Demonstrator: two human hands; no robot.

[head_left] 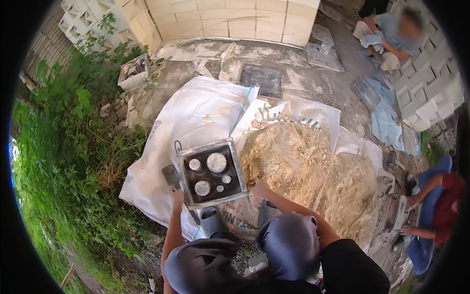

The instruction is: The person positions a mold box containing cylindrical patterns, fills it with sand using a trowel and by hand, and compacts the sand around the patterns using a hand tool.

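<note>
A square grey mould [183, 169] lies on white sacks in front of my knees. Inside its dark tray stand several round pale discs of different sizes. My left hand [177, 197] is closed at the mould's left side, its fingers partly hidden. A dark flat trowel blade [171, 175] shows just beyond that hand. At the mould's lower right corner my right hand [260, 189] is closed against the edge, close to a heap of tan, sand-like material [291, 157]. Another thin dark tool [195, 217] rests below the mould.
Plants [68, 161] line the left side. Beyond the sacks [196, 108] lies a dark square slab [261, 81], with a rubble-filled box [133, 72] farther left. One person [396, 41] sits at the upper right; another in a red shirt [450, 206] works at the right. Patterned blocks [431, 88] are stacked there.
</note>
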